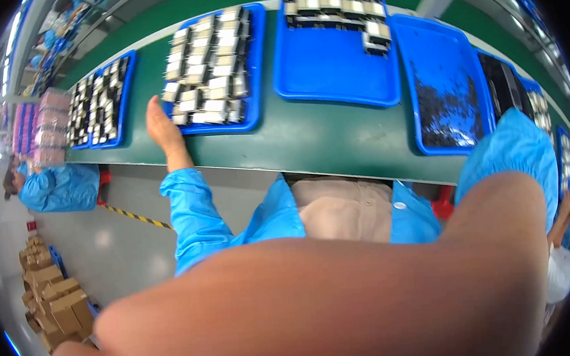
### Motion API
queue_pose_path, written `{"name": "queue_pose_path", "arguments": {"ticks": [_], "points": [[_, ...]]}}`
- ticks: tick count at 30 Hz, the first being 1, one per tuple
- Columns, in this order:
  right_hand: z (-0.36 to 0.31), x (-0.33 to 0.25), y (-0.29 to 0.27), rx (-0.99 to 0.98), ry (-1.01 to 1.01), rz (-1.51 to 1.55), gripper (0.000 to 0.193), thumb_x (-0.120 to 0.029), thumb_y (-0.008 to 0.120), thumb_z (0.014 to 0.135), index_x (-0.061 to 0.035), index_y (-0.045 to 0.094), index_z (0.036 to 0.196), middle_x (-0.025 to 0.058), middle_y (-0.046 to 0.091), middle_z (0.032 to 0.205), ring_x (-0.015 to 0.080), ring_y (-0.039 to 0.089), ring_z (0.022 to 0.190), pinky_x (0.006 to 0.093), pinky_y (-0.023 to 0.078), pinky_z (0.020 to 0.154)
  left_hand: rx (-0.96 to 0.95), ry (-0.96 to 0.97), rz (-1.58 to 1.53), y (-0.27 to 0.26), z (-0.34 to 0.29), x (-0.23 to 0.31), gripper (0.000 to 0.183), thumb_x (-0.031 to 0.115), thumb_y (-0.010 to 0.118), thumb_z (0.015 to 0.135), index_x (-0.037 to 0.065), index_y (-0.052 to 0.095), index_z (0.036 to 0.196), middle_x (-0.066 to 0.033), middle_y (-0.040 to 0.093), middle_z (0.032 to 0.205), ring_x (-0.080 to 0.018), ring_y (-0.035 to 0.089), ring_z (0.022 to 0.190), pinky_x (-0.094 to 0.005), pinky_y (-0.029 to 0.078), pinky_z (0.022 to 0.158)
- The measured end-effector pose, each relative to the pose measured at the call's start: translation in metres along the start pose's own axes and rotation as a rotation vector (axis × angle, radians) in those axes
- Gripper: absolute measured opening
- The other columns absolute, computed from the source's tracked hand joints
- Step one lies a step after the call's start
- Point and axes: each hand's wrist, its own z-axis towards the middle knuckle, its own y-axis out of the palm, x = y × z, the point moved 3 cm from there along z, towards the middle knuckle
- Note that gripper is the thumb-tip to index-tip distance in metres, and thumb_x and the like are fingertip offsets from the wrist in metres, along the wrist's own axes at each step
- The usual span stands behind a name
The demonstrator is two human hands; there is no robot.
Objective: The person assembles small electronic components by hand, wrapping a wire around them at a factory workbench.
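Observation:
My left hand [165, 130] is beside the near left corner of a blue tray [259, 67], its fingers stretched out and nothing seen in it. Rows of small white-and-black block-shaped components [215, 70] with thin pins fill that tray. My right arm, in a blue sleeve [511, 155], bends back close in front of the camera. The right hand [137, 330] is large and blurred across the lower part of the view, so its fingers cannot be made out. Ahead, a second blue tray [333, 65] has similar components [332, 6] along its far side.
On the green bench [334, 131], a blue tray [420, 129] of small black pieces [448, 107] lies at right. More component trays [123, 100] and stacked pink packs [50, 122] are at left. A co-worker [61, 187] sits beyond; cardboard boxes [69, 309] stand on the floor.

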Motion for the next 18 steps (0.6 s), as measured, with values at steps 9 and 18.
{"name": "queue_pose_path", "arguments": {"ticks": [9, 18], "points": [[-0.011, -0.009, 0.001, -0.099, -0.071, -0.211, 0.016, -0.011, 0.056, 0.084, -0.0021, 0.068, 0.091, 0.0124, 0.067, 0.089, 0.0207, 0.066, 0.078, 0.0316, 0.052, 0.064, -0.047, -0.036, -0.136, 0.010, -0.003, 0.006, 0.041, 0.031, 0.043, 0.100, -0.002, 0.065, 0.108, -0.0136, 0.068, 0.104, -0.0208, 0.062, 0.097, -0.0319, 0.047, 0.088], [-0.042, 0.006, -0.049, 0.198, 0.389, -0.122, 0.015, -0.008, 0.058, 0.090, 0.0022, 0.066, 0.097, 0.0107, 0.067, 0.094, 0.0153, 0.063, 0.083, 0.0274, 0.049, 0.075, 0.015, -0.051, -0.002, -0.017, -0.006, 0.006, 0.046, 0.038, 0.045, 0.099, -0.003, 0.066, 0.107, -0.0139, 0.068, 0.099, -0.0218, 0.064, 0.092, -0.0316, 0.048, 0.083]]}}
